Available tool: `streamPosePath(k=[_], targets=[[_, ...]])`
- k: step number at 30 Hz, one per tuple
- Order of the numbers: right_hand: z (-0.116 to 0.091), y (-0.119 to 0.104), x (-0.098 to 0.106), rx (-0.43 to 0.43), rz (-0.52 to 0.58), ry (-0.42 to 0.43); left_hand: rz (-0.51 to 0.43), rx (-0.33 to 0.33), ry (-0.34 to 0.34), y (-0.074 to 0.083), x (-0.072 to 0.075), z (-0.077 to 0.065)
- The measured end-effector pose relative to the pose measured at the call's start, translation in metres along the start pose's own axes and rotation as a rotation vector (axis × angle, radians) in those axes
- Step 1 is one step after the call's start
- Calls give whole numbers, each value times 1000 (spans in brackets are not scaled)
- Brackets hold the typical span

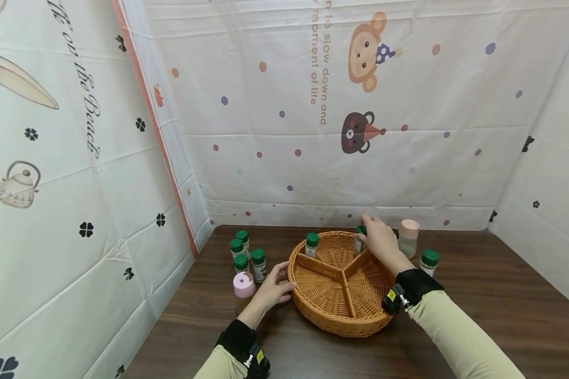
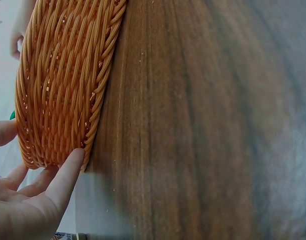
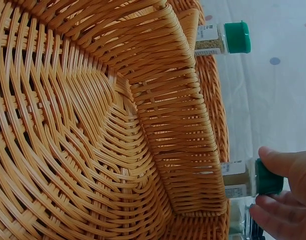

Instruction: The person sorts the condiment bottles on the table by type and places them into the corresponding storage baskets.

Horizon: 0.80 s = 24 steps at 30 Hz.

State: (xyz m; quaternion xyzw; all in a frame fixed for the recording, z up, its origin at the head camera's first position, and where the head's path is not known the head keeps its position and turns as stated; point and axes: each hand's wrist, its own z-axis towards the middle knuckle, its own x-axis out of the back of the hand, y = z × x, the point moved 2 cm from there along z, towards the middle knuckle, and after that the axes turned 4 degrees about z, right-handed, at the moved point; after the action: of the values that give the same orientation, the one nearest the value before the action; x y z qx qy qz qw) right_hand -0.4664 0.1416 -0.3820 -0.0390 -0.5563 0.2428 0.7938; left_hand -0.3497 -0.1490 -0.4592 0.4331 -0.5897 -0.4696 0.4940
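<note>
A round wicker basket (image 1: 341,327) with three compartments stands on the table. My left hand (image 1: 271,288) rests against its left side, fingers fairly straight; in the left wrist view the fingertips (image 2: 75,157) touch the woven wall. My right hand (image 1: 381,239) reaches across to the back right of the basket. It pinches the green cap of a spice jar (image 3: 238,179), whose clear, labelled body is upright in the rear compartment, partly hidden by the divider (image 3: 178,125). Another green-capped spice jar (image 1: 311,245) stands in the rear compartment at the left.
Left of the basket stand several green-capped spice jars (image 1: 258,266) and a pink-lidded jar (image 1: 244,287). On the right are a taller jar with a peach lid (image 1: 409,237) and a green-capped jar (image 1: 429,261). A printed cloth (image 1: 284,173) hangs behind the table.
</note>
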Motion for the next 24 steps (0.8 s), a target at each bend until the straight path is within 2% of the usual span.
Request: streamPosePath(k=[7, 14, 18, 24], targets=[[1, -2, 3, -28, -2, -74, -5, -11, -5, 2, 0, -1], [-1, -6, 11, -27, -47, -104, 2, -1, 5, 3, 1, -2], [-7, -6, 16, -19, -53, -83, 8, -2, 4, 2, 0, -2], [-20, 0, 29, 43, -26, -2, 15, 0, 3, 1, -1, -1]])
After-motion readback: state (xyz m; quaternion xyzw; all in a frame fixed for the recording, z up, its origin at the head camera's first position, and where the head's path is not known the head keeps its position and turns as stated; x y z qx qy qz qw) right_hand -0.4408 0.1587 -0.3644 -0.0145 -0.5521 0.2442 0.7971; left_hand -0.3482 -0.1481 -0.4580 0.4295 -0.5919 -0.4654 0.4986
